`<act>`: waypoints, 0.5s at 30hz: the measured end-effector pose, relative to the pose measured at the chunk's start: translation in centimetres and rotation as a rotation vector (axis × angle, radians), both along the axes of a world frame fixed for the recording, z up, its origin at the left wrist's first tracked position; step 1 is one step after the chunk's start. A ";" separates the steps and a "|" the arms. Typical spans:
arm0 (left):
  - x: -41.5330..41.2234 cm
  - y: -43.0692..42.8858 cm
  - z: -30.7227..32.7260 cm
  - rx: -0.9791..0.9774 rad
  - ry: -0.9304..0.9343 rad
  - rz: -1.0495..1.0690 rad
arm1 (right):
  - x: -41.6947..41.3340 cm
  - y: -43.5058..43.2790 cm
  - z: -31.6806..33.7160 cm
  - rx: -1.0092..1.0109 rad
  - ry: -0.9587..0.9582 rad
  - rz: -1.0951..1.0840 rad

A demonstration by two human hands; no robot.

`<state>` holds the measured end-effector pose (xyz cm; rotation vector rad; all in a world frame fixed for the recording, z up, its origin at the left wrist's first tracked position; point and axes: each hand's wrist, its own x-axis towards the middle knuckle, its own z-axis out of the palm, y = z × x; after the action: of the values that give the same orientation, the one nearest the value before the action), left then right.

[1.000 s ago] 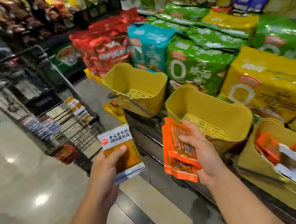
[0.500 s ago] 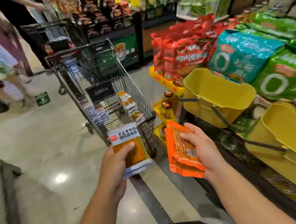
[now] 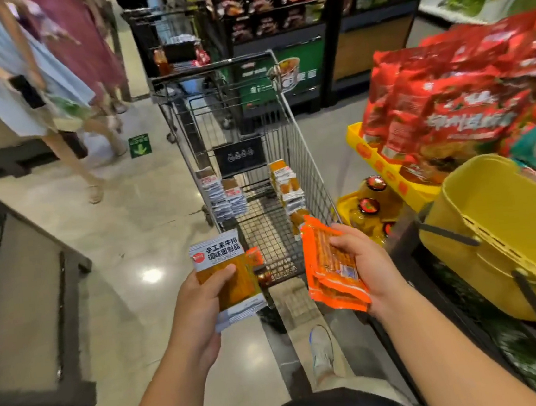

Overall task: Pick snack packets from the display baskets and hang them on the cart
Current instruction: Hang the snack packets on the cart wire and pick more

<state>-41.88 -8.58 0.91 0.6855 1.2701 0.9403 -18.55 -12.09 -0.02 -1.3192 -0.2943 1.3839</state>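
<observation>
Orange packets (image 3: 333, 272): a small stack gripped in the right hand (image 3: 366, 265), whose fingers curl over the face from the right edge. The stack is tilted and sits just short of the cart's near end, clear of the wire.
White-topped packets (image 3: 224, 273): a stack with a white header, black print and an amber window, held in the left hand (image 3: 201, 305). The thumb presses across the front and the fingers are hidden behind. It is near the orange stack but apart from it.
Cart (image 3: 301, 153): wire, straight ahead of both hands and running away from the camera. A dark sign hangs on its far inner panel.
Hung packets: rows line both inner sides of the cart, silver-white ones on the left (image 3: 222, 194) and amber-windowed ones on the right (image 3: 286, 184). I cannot tell what they hang from.
Basket (image 3: 499, 211): yellow plastic with a black handle, at the right, tipped with its mouth toward the aisle.
Red bags (image 3: 447, 101): piled on the display behind the basket, above a yellow tray edge.
Bottles (image 3: 372, 198): dark-capped, low down between the cart and the basket.
Shoe (image 3: 321, 349): pale, on the glossy floor below the hands.
People (image 3: 32, 78): two blurred figures at the far left.
</observation>
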 end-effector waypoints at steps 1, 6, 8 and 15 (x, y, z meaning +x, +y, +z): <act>0.4 1.5 0.0 0.000 0.011 0.021 | 0.7 2.4 0.0 0.001 0.006 0.024; 2.4 8.4 -0.1 -0.008 0.091 0.088 | 3.9 12.8 -0.1 0.031 0.035 0.117; 3.1 11.1 -0.7 -0.013 0.130 0.122 | 5.0 16.3 -1.0 0.021 0.008 0.178; 3.1 16.1 -4.4 -0.105 0.181 0.176 | 5.5 23.7 -6.0 -0.136 -0.082 0.277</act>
<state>-38.78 7.47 -3.46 0.5935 1.5492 0.9624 -13.01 11.60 -6.07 -1.4918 -0.4589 1.6062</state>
